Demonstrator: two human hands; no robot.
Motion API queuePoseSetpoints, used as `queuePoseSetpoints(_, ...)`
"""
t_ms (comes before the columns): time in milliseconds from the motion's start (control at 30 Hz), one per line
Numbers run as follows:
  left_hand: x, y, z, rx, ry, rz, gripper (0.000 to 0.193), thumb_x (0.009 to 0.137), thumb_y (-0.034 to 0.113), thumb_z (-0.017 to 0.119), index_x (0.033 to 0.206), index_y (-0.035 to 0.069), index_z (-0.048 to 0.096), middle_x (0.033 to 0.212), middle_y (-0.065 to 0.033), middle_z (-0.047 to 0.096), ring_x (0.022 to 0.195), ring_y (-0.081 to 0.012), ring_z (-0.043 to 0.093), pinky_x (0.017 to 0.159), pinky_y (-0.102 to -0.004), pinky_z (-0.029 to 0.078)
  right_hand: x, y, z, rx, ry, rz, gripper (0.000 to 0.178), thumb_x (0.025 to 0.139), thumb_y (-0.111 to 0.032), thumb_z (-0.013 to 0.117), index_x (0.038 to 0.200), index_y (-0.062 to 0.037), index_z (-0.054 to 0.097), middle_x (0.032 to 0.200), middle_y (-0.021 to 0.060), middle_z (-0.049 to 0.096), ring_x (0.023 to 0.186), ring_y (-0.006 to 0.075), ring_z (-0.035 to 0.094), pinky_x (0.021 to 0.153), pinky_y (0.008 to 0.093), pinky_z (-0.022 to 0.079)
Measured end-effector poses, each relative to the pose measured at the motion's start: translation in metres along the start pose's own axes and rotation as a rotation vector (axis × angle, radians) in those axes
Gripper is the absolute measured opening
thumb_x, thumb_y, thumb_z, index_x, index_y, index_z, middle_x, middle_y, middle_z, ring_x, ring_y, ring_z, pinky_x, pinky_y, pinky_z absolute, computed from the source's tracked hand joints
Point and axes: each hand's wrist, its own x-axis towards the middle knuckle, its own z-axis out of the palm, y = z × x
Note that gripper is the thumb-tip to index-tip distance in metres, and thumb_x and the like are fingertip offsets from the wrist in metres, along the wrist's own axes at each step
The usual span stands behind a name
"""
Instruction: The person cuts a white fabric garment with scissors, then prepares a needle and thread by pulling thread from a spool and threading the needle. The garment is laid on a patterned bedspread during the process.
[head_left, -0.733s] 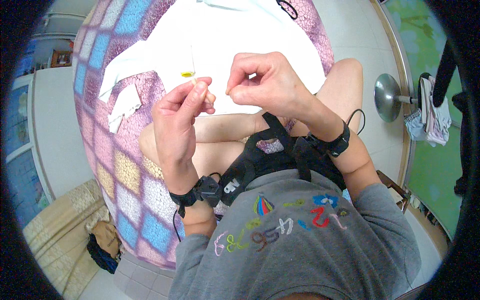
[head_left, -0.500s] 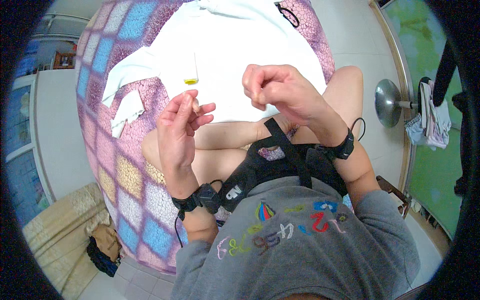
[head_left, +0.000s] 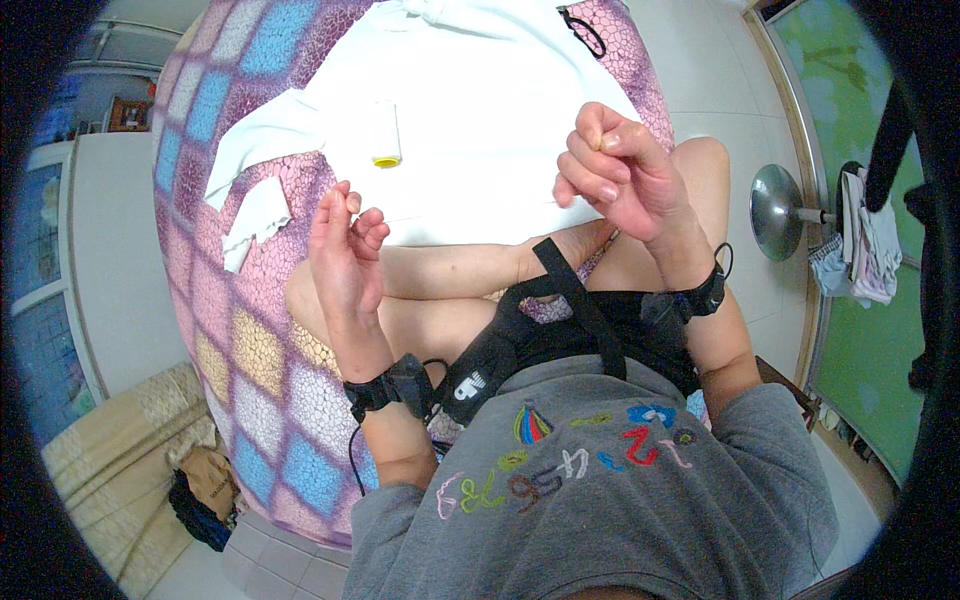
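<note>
White cloth, a long-sleeved top (head_left: 480, 90), is spread out at twelve o'clock. On it, at eleven o'clock, is a thread spool (head_left: 387, 138), white with a yellow end that points to six o'clock. I can't tell if it stands up or lies down.

The left hand (head_left: 347, 245) is up at ten o'clock, near the spool and apart from it. Its thumb and pointer finger are pinched together, and the other fingers curl loosely. The right hand (head_left: 625, 175) is up at two o'clock, well apart from the left one. Its thumb presses on its pointer finger, and the rest are bent in. I can't tell if either hand pinches something tiny.

Under the top is a fuzzy blanket (head_left: 262, 345) with pink, blue, yellow and white diamonds. A black loop (head_left: 586, 36) is at one o'clock, just beside the top. A shiny metal disc (head_left: 776, 212) is between two and three o'clock, and some hanging clothes (head_left: 866, 240) are near it. A brown bag (head_left: 208, 480) is at eight o'clock.
</note>
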Motion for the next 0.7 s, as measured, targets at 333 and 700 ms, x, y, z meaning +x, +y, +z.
queuePoseSetpoints(333, -0.01, -0.008, 0.033, 0.211, 0.038, 0.135, 0.018, 0.091, 0.014, 0.054, 0.102, -0.001, 0.057, 0.081, -0.0042, 0.061, 0.082, -0.0174, 0.064, 0.075, -0.0271, 0.053, 0.008, 0.033, 0.012, -1.345, 0.196, -0.159, 0.019, 0.083, -0.004, 0.058, 0.101, -0.0006, 0.063, 0.095, 0.0072, 0.063, 0.084, 0.0122, 0.059, 0.068, 0.0226, 0.047)
queuePoseSetpoints(700, -0.015, -0.024, 0.053, 0.225, 0.079, 0.193, 0.017, 0.086, 0.008, 0.061, 0.098, -0.004, 0.063, 0.086, -0.0093, 0.065, 0.081, -0.0115, 0.059, 0.078, -0.0233, 0.046, 0.031, 0.079, 0.041, -1.502, 0.174, -0.666, 0.019, 0.07, -0.006, 0.071, 0.083, -0.0014, 0.058, 0.075, 0.0093, 0.056, 0.066, 0.0219, 0.054, 0.057, 0.03, 0.045)
